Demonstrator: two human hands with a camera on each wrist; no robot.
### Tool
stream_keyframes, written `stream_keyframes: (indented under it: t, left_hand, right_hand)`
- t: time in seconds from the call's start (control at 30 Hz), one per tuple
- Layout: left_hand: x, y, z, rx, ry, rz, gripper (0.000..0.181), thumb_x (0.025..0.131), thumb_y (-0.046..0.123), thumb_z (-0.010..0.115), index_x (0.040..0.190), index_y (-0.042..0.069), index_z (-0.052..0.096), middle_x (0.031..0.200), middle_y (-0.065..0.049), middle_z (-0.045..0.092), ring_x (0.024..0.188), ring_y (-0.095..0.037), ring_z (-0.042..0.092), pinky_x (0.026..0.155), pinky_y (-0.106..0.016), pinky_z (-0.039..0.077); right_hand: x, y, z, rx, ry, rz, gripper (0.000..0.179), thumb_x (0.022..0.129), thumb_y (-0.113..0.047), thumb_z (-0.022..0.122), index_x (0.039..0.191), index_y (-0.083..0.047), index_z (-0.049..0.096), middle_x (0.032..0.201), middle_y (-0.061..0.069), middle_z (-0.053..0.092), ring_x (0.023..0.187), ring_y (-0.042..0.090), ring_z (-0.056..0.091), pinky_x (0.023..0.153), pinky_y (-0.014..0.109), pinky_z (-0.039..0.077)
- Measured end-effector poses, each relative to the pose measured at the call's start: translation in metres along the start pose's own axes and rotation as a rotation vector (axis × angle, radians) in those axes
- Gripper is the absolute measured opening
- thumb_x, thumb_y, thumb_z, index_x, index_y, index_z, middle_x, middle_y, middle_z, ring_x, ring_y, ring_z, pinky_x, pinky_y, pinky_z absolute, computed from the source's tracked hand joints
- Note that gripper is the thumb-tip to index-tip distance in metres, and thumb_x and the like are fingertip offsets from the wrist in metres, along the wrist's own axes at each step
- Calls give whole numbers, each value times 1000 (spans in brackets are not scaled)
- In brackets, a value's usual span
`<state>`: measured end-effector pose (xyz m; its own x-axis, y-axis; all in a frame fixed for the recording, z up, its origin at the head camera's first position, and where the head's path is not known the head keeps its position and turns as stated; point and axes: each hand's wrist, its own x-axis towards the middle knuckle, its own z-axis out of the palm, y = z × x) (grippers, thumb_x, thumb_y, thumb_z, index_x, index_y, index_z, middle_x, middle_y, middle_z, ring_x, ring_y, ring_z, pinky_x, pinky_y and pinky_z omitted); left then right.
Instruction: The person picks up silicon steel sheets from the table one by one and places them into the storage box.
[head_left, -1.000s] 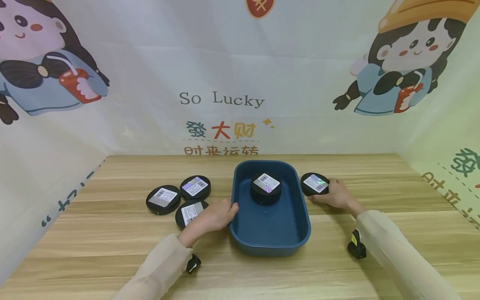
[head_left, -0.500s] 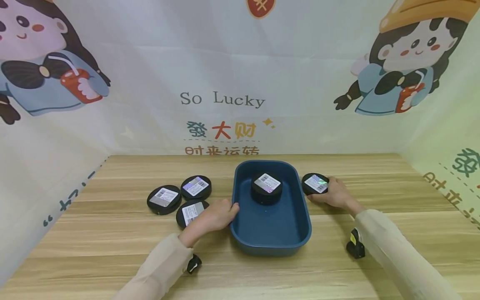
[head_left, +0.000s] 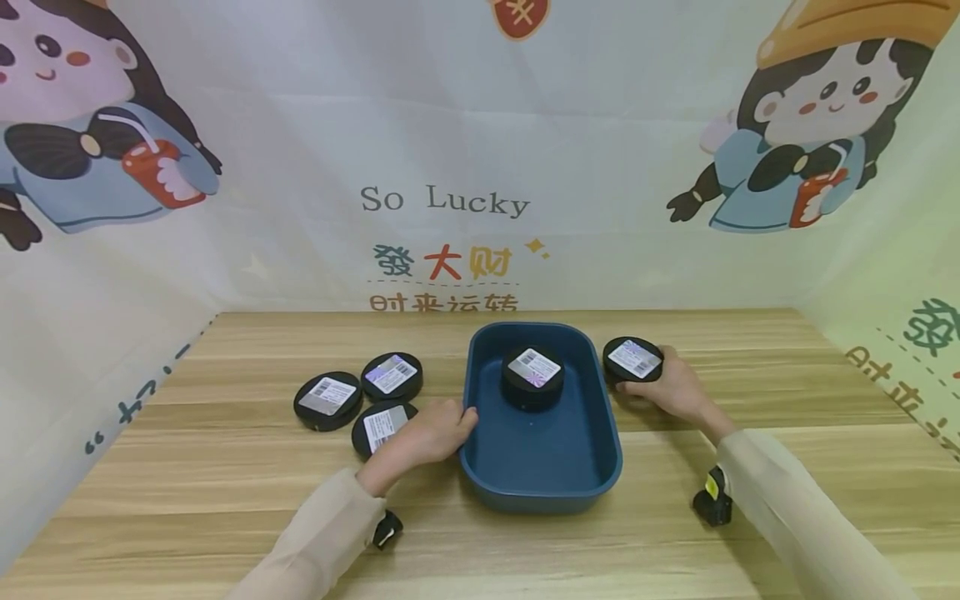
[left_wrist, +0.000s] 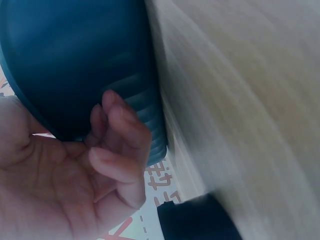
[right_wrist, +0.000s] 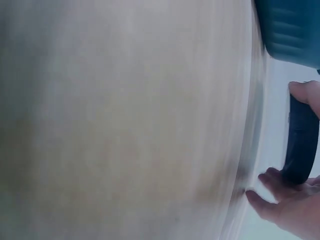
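Observation:
My left hand (head_left: 438,429) grips the left rim of a deep blue oblong tub (head_left: 540,467); in the left wrist view its thumb is over the rim and the fingers curl against the outer wall. Toward the back of the tub sits a round black disc-shaped container (head_left: 533,392) with a silver label, perhaps two stacked. Just right of the tub, my right hand (head_left: 675,387) pinches another round black labelled container (head_left: 626,360) by its edge. The right wrist view shows that container (right_wrist: 301,140) between thumb and fingers, raised off the table.
Left of the tub, three more black labelled containers lie grouped: one at far left (head_left: 327,401), one behind (head_left: 392,376), one partly under my left forearm (head_left: 378,427). The wooden table (head_left: 187,467) meets a printed cloth backdrop (head_left: 600,250) at the back and sides.
The right hand has lifted its black container slightly off the table and tilted it a little. The left hand, the tub and the other containers have stayed put.

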<state>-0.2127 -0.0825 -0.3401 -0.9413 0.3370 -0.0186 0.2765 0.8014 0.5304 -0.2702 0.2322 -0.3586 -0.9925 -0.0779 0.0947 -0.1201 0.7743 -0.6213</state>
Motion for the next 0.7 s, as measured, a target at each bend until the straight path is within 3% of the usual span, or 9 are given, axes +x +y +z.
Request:
stream_keyframes:
  t: [0.3, 0.7]
  left_hand:
    - [-1, 1, 0, 0, 3, 5, 37, 92, 16, 35, 57, 9, 45, 54, -4, 45, 51, -17, 46, 50, -27, 36]
    - [-1, 1, 0, -6, 3, 9, 37, 92, 15, 35, 57, 9, 44, 54, -4, 45, 51, -17, 46, 51, -28, 36]
  right_hand:
    - [-8, -8, -5, 96, 39, -14, 90, 71, -28, 71, 131, 15, 19, 121, 36, 39, 108, 43, 42, 89, 50, 34]
    - [-19, -16, -13, 219, 58, -76, 86, 71, -22, 73, 134, 7, 23, 124, 27, 41, 111, 37, 43, 86, 42, 36]
